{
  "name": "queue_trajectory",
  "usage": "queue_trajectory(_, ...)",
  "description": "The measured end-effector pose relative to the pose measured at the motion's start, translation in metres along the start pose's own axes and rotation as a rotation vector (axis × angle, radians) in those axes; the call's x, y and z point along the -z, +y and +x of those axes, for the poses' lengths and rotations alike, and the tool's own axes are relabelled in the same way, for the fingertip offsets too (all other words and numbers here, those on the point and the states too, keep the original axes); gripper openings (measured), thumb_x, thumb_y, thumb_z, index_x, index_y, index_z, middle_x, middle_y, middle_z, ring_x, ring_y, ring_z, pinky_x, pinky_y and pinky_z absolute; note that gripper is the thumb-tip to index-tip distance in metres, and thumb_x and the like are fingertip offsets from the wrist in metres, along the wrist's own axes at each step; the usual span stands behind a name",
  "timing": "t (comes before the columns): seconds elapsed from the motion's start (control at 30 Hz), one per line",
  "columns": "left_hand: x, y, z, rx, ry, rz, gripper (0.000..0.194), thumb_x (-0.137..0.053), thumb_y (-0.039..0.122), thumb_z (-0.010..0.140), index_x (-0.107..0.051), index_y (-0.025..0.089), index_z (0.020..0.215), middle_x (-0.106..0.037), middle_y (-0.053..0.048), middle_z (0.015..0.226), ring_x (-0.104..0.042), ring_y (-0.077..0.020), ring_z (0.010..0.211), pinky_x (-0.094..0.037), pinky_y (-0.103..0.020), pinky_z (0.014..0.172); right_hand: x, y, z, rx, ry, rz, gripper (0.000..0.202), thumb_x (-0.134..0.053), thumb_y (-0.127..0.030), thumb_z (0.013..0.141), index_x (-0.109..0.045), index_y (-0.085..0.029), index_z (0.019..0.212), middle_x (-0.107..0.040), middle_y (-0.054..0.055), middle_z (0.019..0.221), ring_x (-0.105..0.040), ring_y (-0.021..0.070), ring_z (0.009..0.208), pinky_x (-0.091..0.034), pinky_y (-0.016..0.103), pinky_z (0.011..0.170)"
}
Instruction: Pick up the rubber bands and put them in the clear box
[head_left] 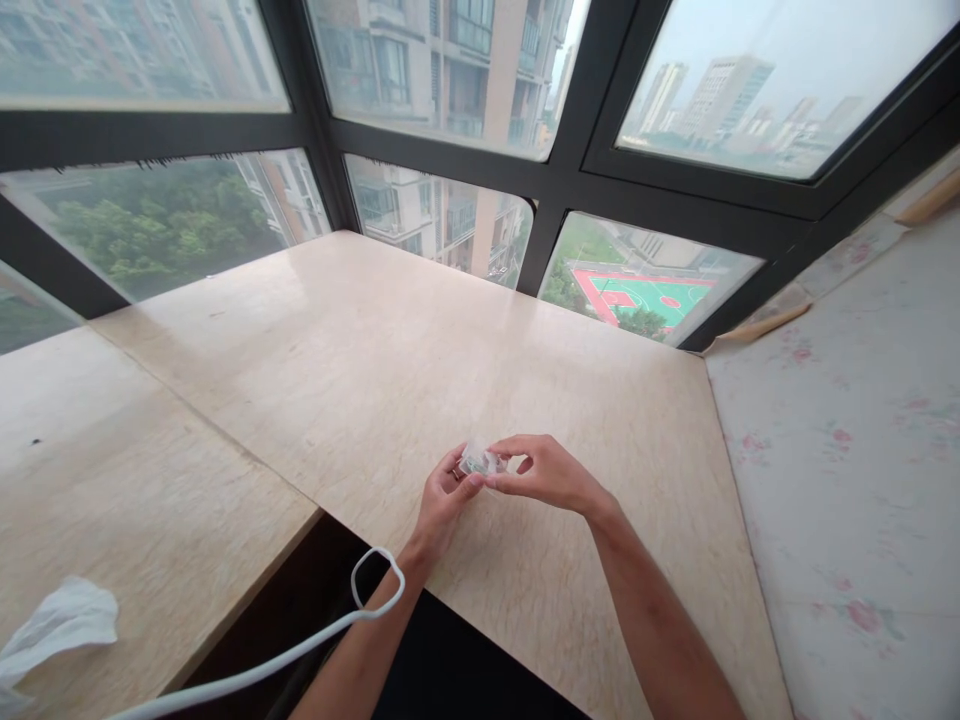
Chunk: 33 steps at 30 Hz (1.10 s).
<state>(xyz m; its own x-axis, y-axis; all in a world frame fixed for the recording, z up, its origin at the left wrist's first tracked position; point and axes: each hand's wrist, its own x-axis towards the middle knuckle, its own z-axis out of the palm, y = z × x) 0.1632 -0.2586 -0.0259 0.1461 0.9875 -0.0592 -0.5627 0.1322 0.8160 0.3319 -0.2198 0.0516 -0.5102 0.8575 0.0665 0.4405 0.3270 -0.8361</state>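
Along the near side of the desk (322,350), a thick white cable (202,691) runs up from the lower left and ends its visible course in a loop that crosses the view of the left forearm (386,618); contact between the two cannot be told. Left of the loop, a crumpled white paper tissue (79,612) lies on the desk's left section. Beyond the near edge, to the right of the desk's inner corner, both hands meet above the pale, marbled surface. The left hand (444,490) grasps a small, crumpled, clear plastic packet (478,461) with faint green marks or contents, too small to identify; the right hand (544,470) pinches its right side between thumb and fingers.

Good handling here probably calls for a light, steady left grip while the right fingertips work the film in short, controlled movements. Keeping the packet low and well inside the near edge would let anything loose land on the desk, and the left forearm is best kept free of the cable loop. Farther off stand a white floral-papered wall (847,470) at the desk's right edge and dark window frames (559,182) along its far edges.
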Motion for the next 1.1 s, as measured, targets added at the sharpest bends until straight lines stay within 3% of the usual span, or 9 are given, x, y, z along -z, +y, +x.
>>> queue_trajectory(0.27,0.002,-0.010,0.000,0.038,-0.014,0.021,0.071,-0.076,0.038,0.073,-0.048,0.016,0.135,-0.061,-0.016,0.123,-0.055,-0.0311,0.117,-0.041,-0.044,0.101,0.003,0.015,-0.006,-0.054,-0.008,0.065,0.033,-0.078,-0.035,0.071,-0.075,-0.022,0.101,-0.070,0.006,0.106,-0.066,0.0219,0.090,-0.055,0.027,0.065)
queue_trajectory(0.8,0.008,-0.008,-0.005,-0.003,-0.071,0.018,0.073,-0.074,0.037,0.077,-0.041,0.021,0.140,-0.057,-0.012,0.131,-0.051,-0.0296,0.123,-0.037,-0.042,0.105,-0.005,0.011,-0.006,0.047,0.044,0.046,0.045,-0.078,-0.028,0.068,-0.071,-0.021,0.112,-0.068,0.009,0.112,-0.062,0.0271,0.106,-0.058,0.031,0.070)
queue_trajectory(1.1,0.005,-0.008,-0.002,-0.037,-0.008,0.095,0.073,-0.074,0.038,0.075,-0.044,0.017,0.138,-0.055,-0.015,0.134,-0.049,-0.0313,0.125,-0.038,-0.042,0.105,-0.007,0.012,-0.005,0.079,0.003,-0.013,0.042,-0.070,-0.026,0.075,-0.067,-0.025,0.117,-0.068,0.005,0.113,-0.064,0.0220,0.097,-0.056,0.030,0.074)
